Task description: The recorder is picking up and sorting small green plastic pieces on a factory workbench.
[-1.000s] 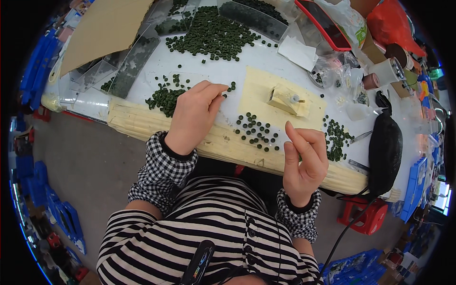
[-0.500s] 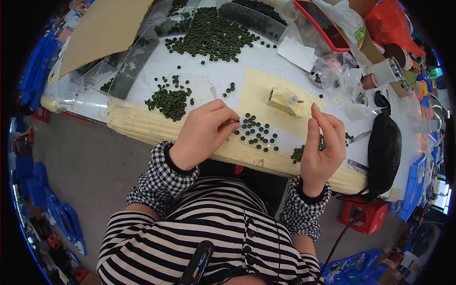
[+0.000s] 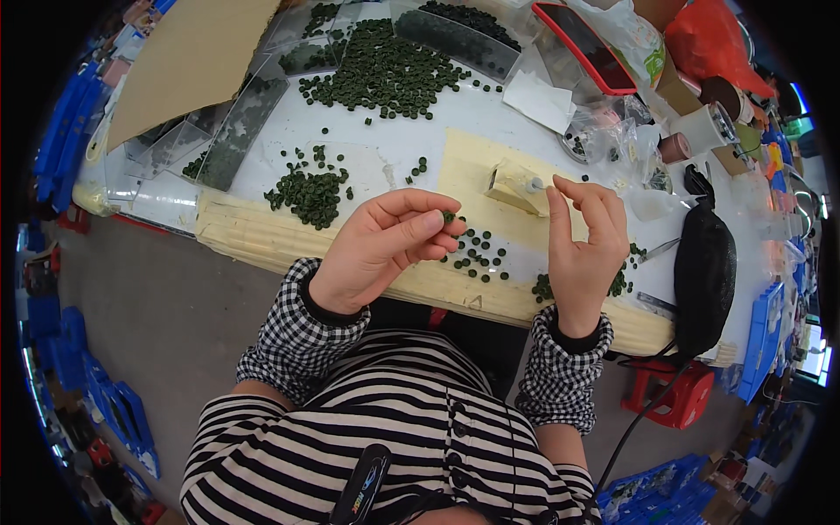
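Found one dark-green piece [image 3: 448,216] pinched between thumb and forefinger of the left hand [image 3: 376,249], lower left of the cream block [image 3: 507,187], with long axis slanting from upper left to lower right and grey collar [image 3: 534,185] toward the right hand [image 3: 588,249]. Noted the right hand nearer the block, fingertips narrowly spaced just beside the collar; cannot tell from this angle of anything held there. Counted one block, one collar, one gripped piece, roughly fifteen scattered pieces [image 3: 484,262] right of the left fingertips, plus three uncountable heaps [image 3: 306,194].
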Demonstrator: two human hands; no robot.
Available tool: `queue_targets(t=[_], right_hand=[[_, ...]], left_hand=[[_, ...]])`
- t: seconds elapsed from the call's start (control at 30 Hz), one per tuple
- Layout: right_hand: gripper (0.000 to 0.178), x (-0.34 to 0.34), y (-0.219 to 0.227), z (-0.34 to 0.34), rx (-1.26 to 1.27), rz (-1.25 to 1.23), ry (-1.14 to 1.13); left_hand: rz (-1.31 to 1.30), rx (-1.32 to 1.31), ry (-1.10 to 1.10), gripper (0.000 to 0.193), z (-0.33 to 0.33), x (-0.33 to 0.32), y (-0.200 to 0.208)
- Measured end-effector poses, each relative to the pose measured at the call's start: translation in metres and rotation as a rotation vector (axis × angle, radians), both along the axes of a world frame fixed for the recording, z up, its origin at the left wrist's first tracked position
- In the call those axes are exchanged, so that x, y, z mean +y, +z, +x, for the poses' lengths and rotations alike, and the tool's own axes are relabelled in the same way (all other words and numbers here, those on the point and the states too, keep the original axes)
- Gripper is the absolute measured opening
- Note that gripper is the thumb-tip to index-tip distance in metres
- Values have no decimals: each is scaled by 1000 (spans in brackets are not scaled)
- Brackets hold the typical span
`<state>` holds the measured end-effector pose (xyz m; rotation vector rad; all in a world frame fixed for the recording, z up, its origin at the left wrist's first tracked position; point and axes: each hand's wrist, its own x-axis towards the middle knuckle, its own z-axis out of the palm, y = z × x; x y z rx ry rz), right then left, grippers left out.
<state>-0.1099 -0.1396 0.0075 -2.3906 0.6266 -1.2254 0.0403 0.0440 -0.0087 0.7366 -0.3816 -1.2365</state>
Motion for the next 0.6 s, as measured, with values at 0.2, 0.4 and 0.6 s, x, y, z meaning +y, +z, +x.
queue_targets(t=[0.2, 0.4, 0.6], right_hand=[[9, 31, 29, -12, -283, 58, 94], [7, 44, 16, -5, -340, 450, 436], [8, 47, 18, -3, -284, 580, 560]], left_hand=[[29, 72, -52, 24, -8, -2, 3], [2, 50, -162, 25, -12, -5, 3], [4, 0, -176, 25, -13, -3, 1]])
